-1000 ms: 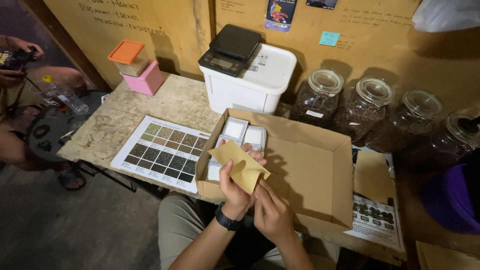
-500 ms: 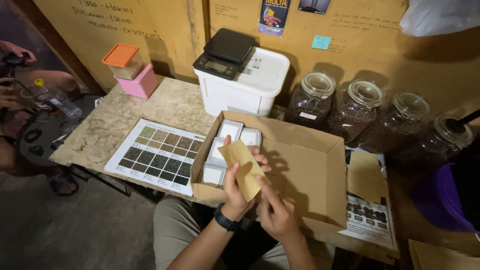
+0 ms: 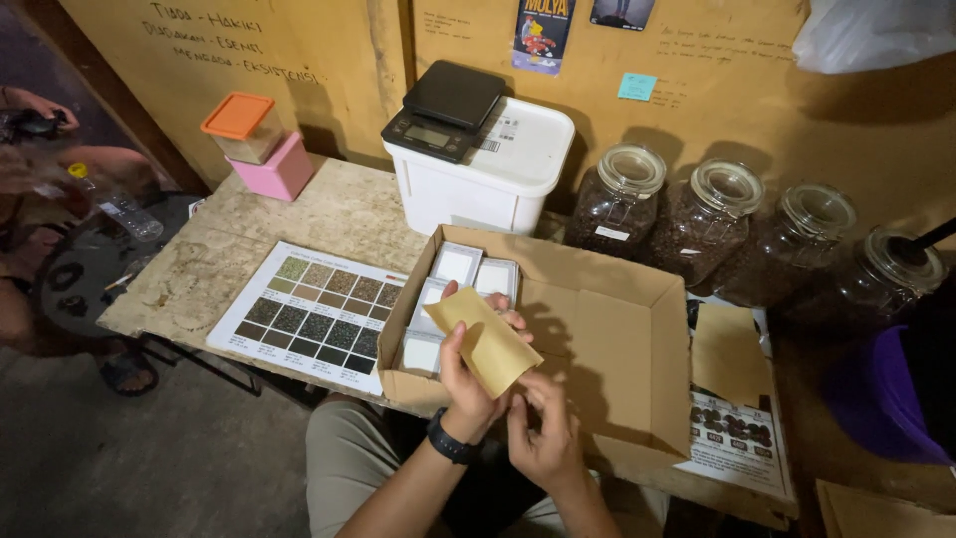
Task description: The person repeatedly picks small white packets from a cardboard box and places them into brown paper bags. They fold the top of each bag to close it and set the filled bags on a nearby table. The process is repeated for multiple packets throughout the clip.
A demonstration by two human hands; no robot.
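brown paper pouch (image 3: 485,344) now tilts lower over the cardboard box (image 3: 607,329) than a second ago. left hand (image 3: 468,384) grasps its lower edge; right hand (image 3: 543,438) pinches the bottom corner. right half of the box lies open. box sits on the stone bench (image 3: 329,209), beside the colour chart (image 3: 314,314).

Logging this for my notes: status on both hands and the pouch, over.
Left hand gripping flat brown paper pouch; right hand pinching its lower corner. Pouch held above open cardboard box. Nothing in the way.
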